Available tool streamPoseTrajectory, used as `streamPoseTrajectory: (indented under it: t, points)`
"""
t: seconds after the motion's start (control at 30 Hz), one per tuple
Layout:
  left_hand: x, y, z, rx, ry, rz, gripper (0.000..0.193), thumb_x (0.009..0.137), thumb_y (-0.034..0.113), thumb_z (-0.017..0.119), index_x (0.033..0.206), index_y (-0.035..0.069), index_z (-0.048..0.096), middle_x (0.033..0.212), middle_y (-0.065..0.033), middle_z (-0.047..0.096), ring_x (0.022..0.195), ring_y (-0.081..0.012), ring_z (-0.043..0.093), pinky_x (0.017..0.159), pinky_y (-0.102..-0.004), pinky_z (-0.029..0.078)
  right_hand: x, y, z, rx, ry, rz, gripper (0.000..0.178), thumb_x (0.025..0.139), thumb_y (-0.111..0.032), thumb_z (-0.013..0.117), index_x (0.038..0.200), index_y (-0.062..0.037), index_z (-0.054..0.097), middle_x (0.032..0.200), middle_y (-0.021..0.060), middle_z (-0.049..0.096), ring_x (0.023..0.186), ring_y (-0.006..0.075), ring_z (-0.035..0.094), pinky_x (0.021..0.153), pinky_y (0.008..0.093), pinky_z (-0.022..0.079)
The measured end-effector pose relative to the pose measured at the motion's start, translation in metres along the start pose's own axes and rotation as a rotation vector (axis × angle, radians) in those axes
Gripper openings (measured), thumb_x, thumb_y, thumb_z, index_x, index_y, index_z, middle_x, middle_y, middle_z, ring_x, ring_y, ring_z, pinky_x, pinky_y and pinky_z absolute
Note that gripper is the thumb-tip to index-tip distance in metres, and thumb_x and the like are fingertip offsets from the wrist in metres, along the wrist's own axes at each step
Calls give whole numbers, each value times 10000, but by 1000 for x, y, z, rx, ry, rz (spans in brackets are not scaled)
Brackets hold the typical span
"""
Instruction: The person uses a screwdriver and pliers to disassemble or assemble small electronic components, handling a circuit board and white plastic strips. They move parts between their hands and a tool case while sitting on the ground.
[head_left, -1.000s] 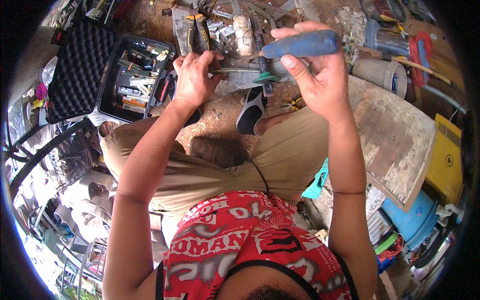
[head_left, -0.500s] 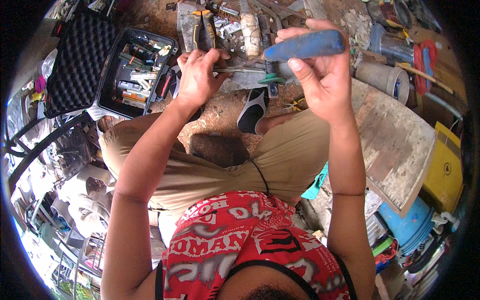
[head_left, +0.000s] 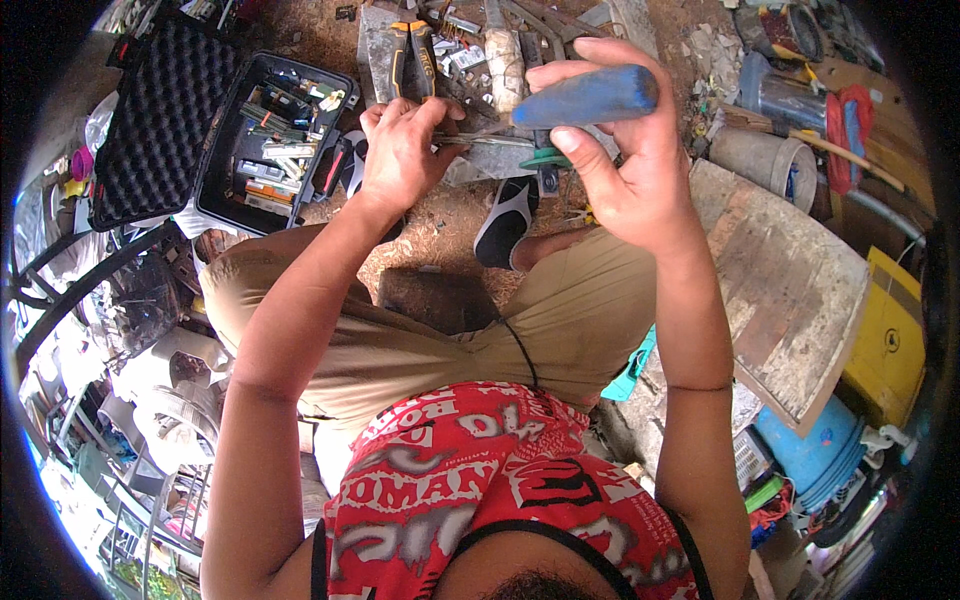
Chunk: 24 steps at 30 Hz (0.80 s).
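My right hand (head_left: 635, 170) is closed around a thick, blue, rounded bar-shaped handle (head_left: 585, 96), raised over the work spot; any working end is hidden. To its left, my left hand (head_left: 405, 150) has its fingers bent and closed on the near end of a thin, flat strip (head_left: 485, 139), which lies across a grey slab (head_left: 375, 55). The strip's far end reaches a green piece (head_left: 545, 158) with a dark metal block (head_left: 547, 181) beneath the blue handle. Pliers (head_left: 412, 60) with yellow-and-black grips lie just beyond my left hand.
An open black case (head_left: 205, 195) at left holds several circuit boards; its foam-lined lid (head_left: 160, 120) leans outward. A wrapped bar (head_left: 503, 68) and scraps lie beyond. At right are a grey bucket (head_left: 785, 165), a worn board (head_left: 790, 290) and a yellow panel (head_left: 890, 335).
My right hand has moved left with the blue handle, bringing it closer to my left hand. My left hand has barely shifted and keeps its hold on the strip.
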<state>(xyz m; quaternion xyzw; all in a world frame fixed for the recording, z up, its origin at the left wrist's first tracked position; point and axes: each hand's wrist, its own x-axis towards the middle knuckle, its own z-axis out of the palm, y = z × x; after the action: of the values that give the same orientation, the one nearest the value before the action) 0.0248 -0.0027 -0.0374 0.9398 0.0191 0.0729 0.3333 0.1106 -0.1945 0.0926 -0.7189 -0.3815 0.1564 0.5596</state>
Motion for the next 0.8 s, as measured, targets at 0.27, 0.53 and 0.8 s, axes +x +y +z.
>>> streamPoseTrajectory:
  t: [0.27,0.53,0.8]
  points:
    - [2,-2,5,71,32,77,245,743,367,714,911,192,682,886,21,648,905,-226,538,873,-451,315,23,-12,5,-308,-91,-84,734,838,-41,636,1425,-6,197,1294,218,476,1197,327,486,994,374,417]
    - [5,-3,12,73,108,104,290,741,402,704,908,167,675,866,26,640,885,-219,540,848,-446,316,31,-20,7,-397,-61,-189,763,812,50,562,1442,31,132,1439,285,295,1343,397,324,1088,414,325]
    - [3,0,17,68,67,134,288,776,253,702,980,82,594,970,-70,619,948,-290,525,829,-454,330,31,-24,10,-356,-64,-105,784,824,49,540,1457,22,78,1467,288,237,1345,402,311,1085,415,343]
